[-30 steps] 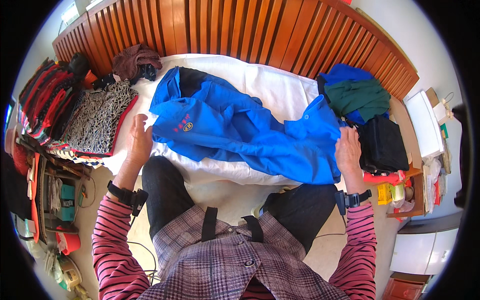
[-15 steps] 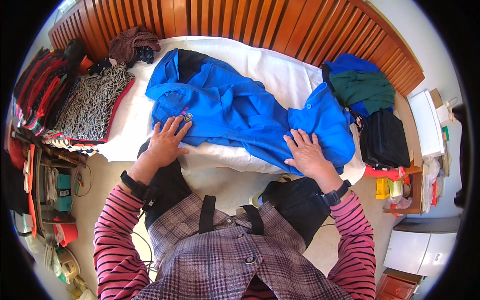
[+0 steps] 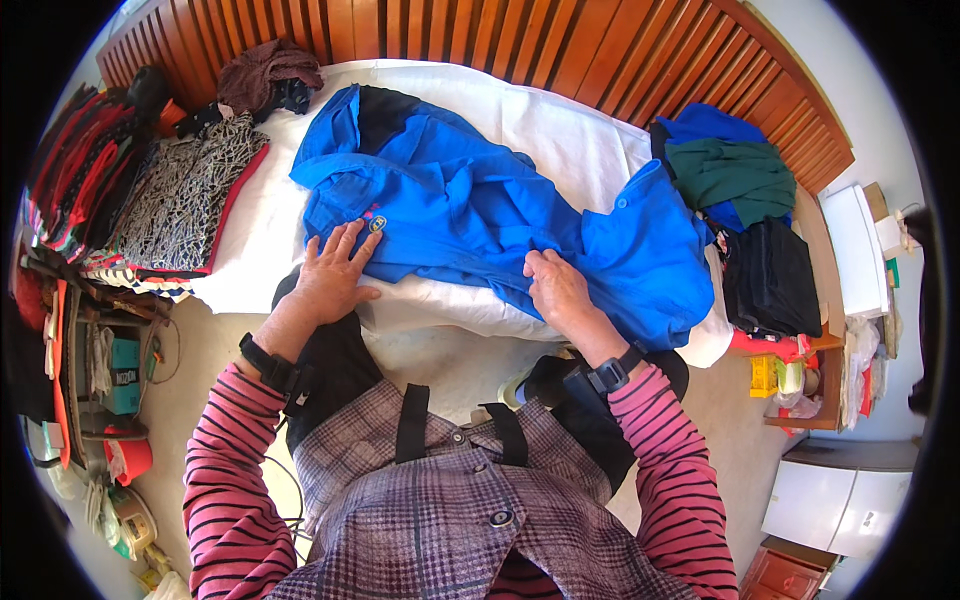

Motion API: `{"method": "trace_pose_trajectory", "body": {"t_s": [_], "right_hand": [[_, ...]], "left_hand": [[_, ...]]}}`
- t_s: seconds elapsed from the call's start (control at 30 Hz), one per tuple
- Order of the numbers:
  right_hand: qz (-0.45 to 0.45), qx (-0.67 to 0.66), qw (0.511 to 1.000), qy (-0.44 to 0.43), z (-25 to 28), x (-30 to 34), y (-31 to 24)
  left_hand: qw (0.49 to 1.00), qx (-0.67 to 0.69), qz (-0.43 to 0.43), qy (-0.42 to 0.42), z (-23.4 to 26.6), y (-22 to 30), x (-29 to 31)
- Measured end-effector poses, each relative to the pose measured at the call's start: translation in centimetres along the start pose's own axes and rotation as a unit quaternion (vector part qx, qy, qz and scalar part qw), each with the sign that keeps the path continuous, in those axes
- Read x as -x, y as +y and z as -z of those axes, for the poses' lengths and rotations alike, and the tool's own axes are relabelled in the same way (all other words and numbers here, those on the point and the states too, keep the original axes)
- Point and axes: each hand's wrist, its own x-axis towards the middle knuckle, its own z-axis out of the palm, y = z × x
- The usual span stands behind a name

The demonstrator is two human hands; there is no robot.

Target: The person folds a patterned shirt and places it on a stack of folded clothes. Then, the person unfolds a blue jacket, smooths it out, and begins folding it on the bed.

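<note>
A blue jacket (image 3: 450, 200) with a black patch, a chest pocket and a small round badge lies rumpled across the white sheet. My left hand (image 3: 335, 275) rests on its near left part, fingers spread beside the badge. Farther right, my right hand (image 3: 555, 285) has its fingers curled together on the jacket's near middle, pinching the cloth. The fingertips of that hand are partly hidden. To the right of it, one end of the jacket with a button spreads toward the sheet's near edge.
Folded dark and red clothes (image 3: 85, 170) and a patterned garment (image 3: 195, 195) lie at the left. Green and blue clothes (image 3: 725, 165) and a folded black garment (image 3: 770, 275) sit at the right. A slatted wooden headboard (image 3: 450, 35) runs along the back.
My right hand has moved left along the jacket, and its spread fingers have closed on the cloth. My left hand stays nearly in place.
</note>
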Motion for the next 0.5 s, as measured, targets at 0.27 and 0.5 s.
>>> {"method": "trace_pose_trajectory", "body": {"t_s": [0.27,0.5], "right_hand": [[-0.026,-0.056,0.998,-0.011,-1.9,-1.2,-1.6],[-0.064,-0.057,0.995,-0.047,-0.4,-1.4,0.4]], "left_hand": [[0.981,0.164,-0.012,0.104,-0.9,7.2,-4.9],[0.984,0.140,0.031,0.108,-3.2,7.3,-5.5]]}}
